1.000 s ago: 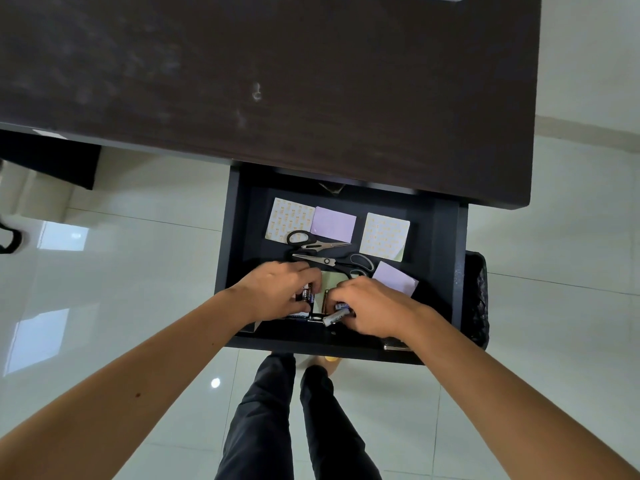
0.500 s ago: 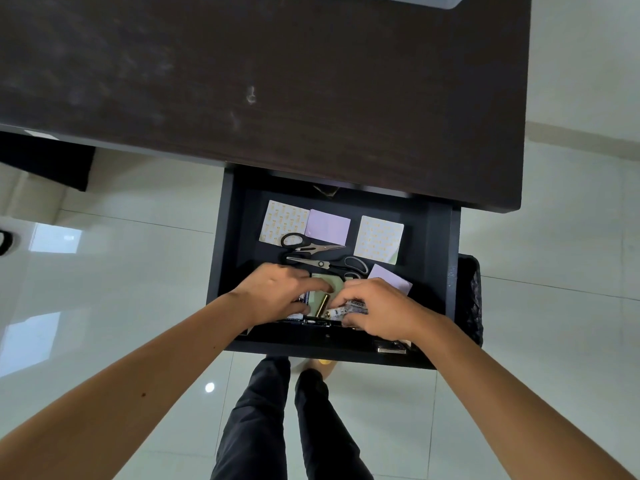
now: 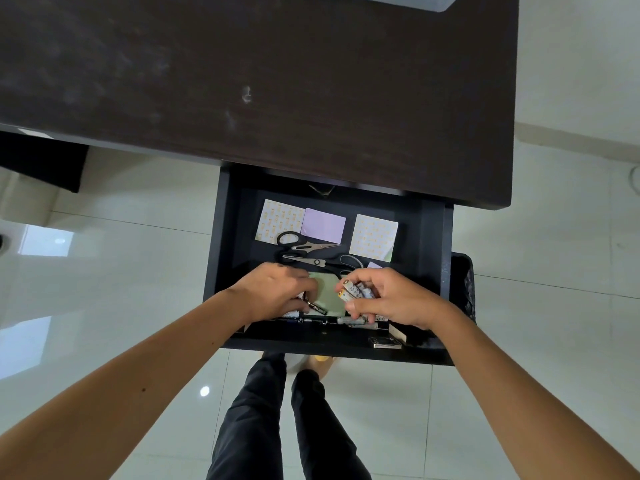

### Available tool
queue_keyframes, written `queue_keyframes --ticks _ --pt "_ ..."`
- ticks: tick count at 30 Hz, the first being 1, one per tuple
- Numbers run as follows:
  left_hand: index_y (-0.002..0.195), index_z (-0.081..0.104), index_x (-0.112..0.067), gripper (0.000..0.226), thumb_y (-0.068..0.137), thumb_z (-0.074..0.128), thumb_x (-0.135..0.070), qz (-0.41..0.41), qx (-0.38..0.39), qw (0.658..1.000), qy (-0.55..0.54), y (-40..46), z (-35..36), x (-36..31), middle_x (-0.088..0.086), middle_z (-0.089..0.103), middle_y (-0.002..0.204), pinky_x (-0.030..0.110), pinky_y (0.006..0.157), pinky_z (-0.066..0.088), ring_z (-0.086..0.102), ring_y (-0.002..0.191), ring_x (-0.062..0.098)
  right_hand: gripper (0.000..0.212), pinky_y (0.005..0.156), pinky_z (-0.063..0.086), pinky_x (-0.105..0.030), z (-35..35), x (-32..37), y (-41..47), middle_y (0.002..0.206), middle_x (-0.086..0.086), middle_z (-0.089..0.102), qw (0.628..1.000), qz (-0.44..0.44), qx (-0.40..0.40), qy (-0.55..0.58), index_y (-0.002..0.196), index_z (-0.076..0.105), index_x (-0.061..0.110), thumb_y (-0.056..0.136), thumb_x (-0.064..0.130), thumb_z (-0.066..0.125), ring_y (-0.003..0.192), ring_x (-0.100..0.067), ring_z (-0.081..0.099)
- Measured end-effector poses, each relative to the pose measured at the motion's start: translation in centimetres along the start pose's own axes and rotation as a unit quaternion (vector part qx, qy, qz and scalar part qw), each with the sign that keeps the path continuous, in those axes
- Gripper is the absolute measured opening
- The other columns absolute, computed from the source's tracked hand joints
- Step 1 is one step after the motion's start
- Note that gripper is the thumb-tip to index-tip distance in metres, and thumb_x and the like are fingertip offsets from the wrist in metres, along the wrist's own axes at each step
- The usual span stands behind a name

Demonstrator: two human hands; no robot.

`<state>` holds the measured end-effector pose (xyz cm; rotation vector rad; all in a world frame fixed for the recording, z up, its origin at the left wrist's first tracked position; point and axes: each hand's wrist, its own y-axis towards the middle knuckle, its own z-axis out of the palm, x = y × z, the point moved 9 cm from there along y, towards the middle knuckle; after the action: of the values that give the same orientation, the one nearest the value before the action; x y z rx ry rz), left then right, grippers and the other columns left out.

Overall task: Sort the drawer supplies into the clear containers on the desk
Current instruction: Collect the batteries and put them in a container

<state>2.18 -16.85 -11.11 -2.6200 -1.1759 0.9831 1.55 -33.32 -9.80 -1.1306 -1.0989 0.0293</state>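
1. Gripping a bundle of white batteries (image 3: pixel 353 291), the right hand (image 3: pixel 391 297) holds them raised just above the front of the open drawer (image 3: pixel 227 216), fingers curled round them.
2. The left hand (image 3: pixel 273 292) lies palm-down at the drawer front, fingers bent over a dark battery (image 3: pixel 317 308); whether it grips the battery cannot be told.
3. A pale green sticky pad (image 3: pixel 327 292) lies between the hands.
4. Two pairs of scissors (image 3: pixel 304 242) lie behind the hands, with patterned and purple sticky pads (image 3: pixel 323 225) near the drawer's back.
5. Clear containers (image 3: pixel 408 1) stand at the far edge of the desk (image 3: pixel 242 81), well apart from the drawer.
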Motion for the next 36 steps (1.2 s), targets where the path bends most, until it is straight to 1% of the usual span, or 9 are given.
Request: queue_keyframes --ticks 4,9,14,17,21,24,26,30,36 --pt "0.108 0.061 -0.028 0.017 0.098 0.070 -0.038 -0.061 -0.012 0.986 -0.157 -0.4 -1.0 1.0 -0.013 0.064 0.105 0.033 0.082 0.051 0.060 0.090 0.010 0.050 0.071 0.059 -0.028 0.2 0.1 -0.2 0.113 -0.008 0.066 0.999 0.009 0.021 0.033 0.133 0.071 0.038 0.099 0.002 0.070 0.087 -0.018 0.071" --pt "0.097 0.062 -0.028 0.014 0.095 0.076 -0.031 -0.120 -0.016 0.949 -0.291 -1.0 -1.4 2.3 -0.013 0.071 0.107 0.037 0.091 0.058 0.068 0.101 0.006 0.013 0.070 0.059 -0.031 0.3 -0.5 -0.2 0.098 -0.003 0.069 0.999 0.024 0.014 0.036 0.107 0.076 0.023 0.096 0.018 0.078 0.083 -0.017 0.070" --pt "0.087 0.070 -0.023 0.018 0.086 0.086 -0.014 -0.146 -0.024 0.915 -0.375 -1.2 -1.4 2.6 -0.013 0.079 0.100 0.031 0.096 0.058 0.072 0.099 0.003 0.005 0.069 0.061 -0.033 -0.1 -1.2 -0.1 0.095 -0.012 0.072 0.999 0.048 -0.001 -0.002 0.103 0.072 0.022 0.101 0.017 0.070 0.082 -0.016 0.072" --pt "0.092 0.073 -0.024 0.019 0.084 0.088 -0.016 -0.152 -0.029 0.898 -0.413 -1.1 -1.5 2.6 -0.008 0.077 0.097 0.040 0.099 0.056 0.071 0.096 0.010 0.019 0.070 0.061 -0.032 -0.1 -1.3 0.0 0.103 -0.021 0.072 0.998 0.058 0.005 -0.012 0.105 0.076 0.028 0.102 0.012 0.065 0.083 -0.018 0.073" --pt "0.124 0.073 -0.034 0.034 0.095 0.078 -0.019 -0.135 -0.022 0.869 -0.476 -1.1 -1.4 1.8 -0.007 0.077 0.107 0.029 0.113 0.042 0.067 0.120 0.008 0.025 0.071 0.064 -0.033 -0.3 -1.2 0.0 0.102 -0.017 0.074 0.998 0.052 0.007 -0.043 0.097 0.081 0.030 0.100 0.011 0.065 0.081 -0.013 0.073" --pt "0.118 0.079 -0.031 0.024 0.104 0.064 -0.019 -0.157 -0.013 0.842 -0.517 -1.3 -0.9 1.9 -0.005 0.078 0.110 0.038 0.081 0.057 0.068 0.091 0.039 0.017 0.086 0.063 -0.033 -0.7 -1.4 0.0 0.101 0.008 0.078 0.990 0.040 -0.006 -0.133 0.095 0.083 0.036 0.097 0.023 0.072 0.089 -0.002 0.072" --pt "0.112 0.080 -0.022 0.021 0.105 0.062 -0.015 -0.179 -0.019 0.834 -0.522 -1.5 -0.8 2.4 -0.005 0.076 0.101 0.028 0.070 0.055 0.062 0.072 0.021 0.008 0.097 0.056 -0.030 -0.6 -1.7 0.2 0.103 0.019 0.078 0.982 0.035 -0.008 -0.184 0.097 0.083 0.038 0.092 0.033 0.078 0.100 0.001 0.070" --pt "0.101 0.077 -0.018 0.010 0.094 0.078 -0.025 -0.182 -0.019 0.850 -0.493 -1.5 -1.4 2.4 -0.009 0.074 0.107 0.022 0.073 0.053 0.068 0.080 -0.002 0.029 0.098 0.057 -0.036 0.0 -2.5 0.9 0.119 0.011 0.073 0.958 0.048 -0.016 -0.283 0.116 0.078 0.036 0.088 0.042 0.084 0.110 -0.011 0.067" --pt "0.098 0.071 -0.008 0.017 0.093 0.080 -0.022 -0.205 -0.019 0.836 -0.508 -1.8 -1.5 2.4 -0.007 0.070 0.075 0.025 0.074 0.057 0.060 0.059 0.004 0.013 0.091 0.057 -0.038 0.7 -2.3 1.1 0.119 0.007 0.066 0.942 0.062 0.003 -0.331 0.103 0.079 0.033 0.091 0.037 0.082 0.108 -0.016 0.062"
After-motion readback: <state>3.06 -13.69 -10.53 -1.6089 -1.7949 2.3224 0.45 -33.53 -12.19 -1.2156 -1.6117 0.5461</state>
